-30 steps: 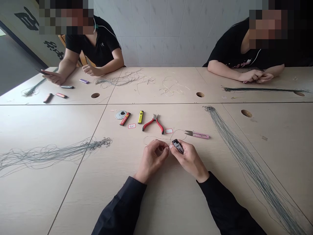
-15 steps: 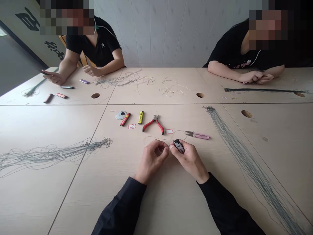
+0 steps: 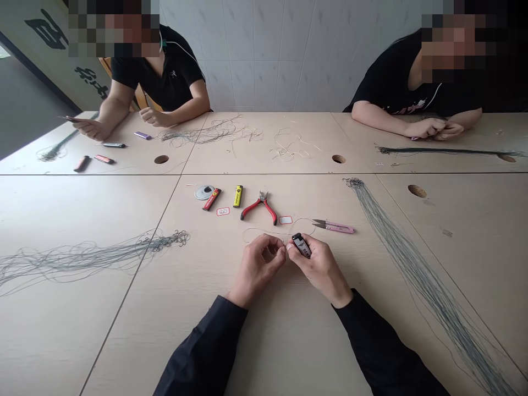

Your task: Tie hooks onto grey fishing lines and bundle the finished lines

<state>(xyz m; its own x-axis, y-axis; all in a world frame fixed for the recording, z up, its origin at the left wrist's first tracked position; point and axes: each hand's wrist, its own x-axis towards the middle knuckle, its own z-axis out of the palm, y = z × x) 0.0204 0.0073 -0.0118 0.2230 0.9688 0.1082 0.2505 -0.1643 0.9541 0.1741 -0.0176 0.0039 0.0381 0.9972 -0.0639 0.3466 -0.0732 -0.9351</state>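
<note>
Between the fingertips of my left hand (image 3: 259, 264) a thin cord is pinched, its end too small to make out. Loops of this cord (image 3: 297, 220) curve over the table just beyond my fingers. My right hand (image 3: 319, 267) is closed around a black and white lighter (image 3: 302, 245). The two hands' fingertips meet or nearly meet over the table. Pink thread snips (image 3: 336, 226) lie with blades apart, right of the cord. Beyond my left hand are red-handled pliers (image 3: 260, 208), a yellow lighter (image 3: 238, 196) and a red lighter (image 3: 212, 199).
To the left spreads a bundle of hooked lines (image 3: 103, 258); another bundle (image 3: 416, 280) runs down the right side. A round disc (image 3: 203, 192) and small labels (image 3: 223, 211) lie ahead. Two people sit opposite, with more lines (image 3: 206, 133) and lighters (image 3: 104, 159) near them.
Almost nothing differs. My hands keep the same hold, with fingertips shifted very slightly. The person at the far left has tilted the flat dark object in their hand a little.
</note>
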